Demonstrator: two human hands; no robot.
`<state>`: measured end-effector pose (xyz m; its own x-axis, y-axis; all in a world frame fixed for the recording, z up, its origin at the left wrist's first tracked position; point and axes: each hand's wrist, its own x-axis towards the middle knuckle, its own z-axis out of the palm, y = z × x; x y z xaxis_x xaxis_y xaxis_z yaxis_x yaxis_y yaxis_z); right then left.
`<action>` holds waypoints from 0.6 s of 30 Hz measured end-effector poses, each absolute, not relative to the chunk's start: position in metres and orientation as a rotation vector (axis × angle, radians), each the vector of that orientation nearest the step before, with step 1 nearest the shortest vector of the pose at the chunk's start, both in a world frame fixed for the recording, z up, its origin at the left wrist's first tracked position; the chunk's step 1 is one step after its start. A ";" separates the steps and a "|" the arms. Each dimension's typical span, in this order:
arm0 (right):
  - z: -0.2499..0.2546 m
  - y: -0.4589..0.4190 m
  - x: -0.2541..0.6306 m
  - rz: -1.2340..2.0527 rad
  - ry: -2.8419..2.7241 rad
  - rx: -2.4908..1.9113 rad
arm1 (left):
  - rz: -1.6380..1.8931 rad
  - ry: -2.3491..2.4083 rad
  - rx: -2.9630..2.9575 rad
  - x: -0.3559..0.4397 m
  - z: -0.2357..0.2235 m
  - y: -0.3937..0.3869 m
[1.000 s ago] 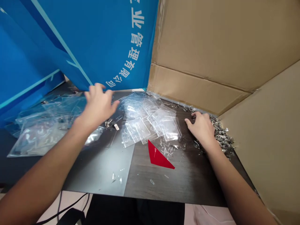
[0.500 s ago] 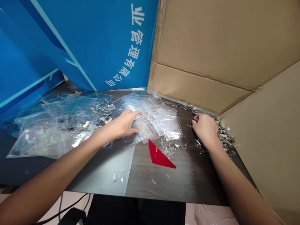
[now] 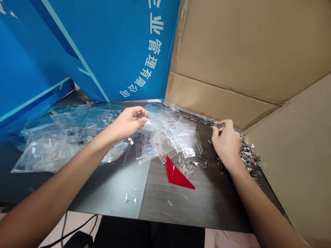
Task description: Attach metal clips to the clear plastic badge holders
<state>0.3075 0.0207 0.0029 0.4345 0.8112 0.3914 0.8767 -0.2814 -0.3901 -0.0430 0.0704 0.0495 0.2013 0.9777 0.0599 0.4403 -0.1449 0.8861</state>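
My left hand is raised over the middle of the table, thumb and fingers pinched on a clear plastic sleeve. Its outline blends into the heap of loose clear sleeves behind and below. On the right, my right hand is at the edge of a pile of small metal clips. Its fingers are bent toward the thumb; whatever lies between the fingertips is too small to make out. By my left wrist a small metal clip hangs at the edge of the clear sleeves.
Large clear bags and sleeves with metal clips cover the left side. A red triangular piece lies in front, beside small clear plastic loops. A blue printed panel and cardboard walls enclose the back and right.
My left hand has lifted off the heap and moved up and slightly left, its fingers closing on a sleeve. My right hand stays by the clips, its fingers shifting slightly.
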 end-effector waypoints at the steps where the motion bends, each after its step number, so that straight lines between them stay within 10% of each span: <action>1: 0.003 0.020 0.305 -0.091 -1.429 -2.060 | 0.951 1.304 1.699 -0.040 0.049 0.068; 10: -0.006 0.004 0.261 1.220 -1.338 -1.180 | 1.081 0.590 1.654 -0.010 0.020 0.050; 18: -0.012 -0.015 0.238 1.482 -1.336 -1.057 | 0.987 0.526 1.725 0.004 0.000 0.044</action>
<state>0.2382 -0.0148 -0.0122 -0.2766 0.9599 -0.0445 -0.0547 -0.0620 -0.9966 0.0041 0.0439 0.0000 0.5657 0.7398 0.3642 -0.1100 -0.3700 0.9225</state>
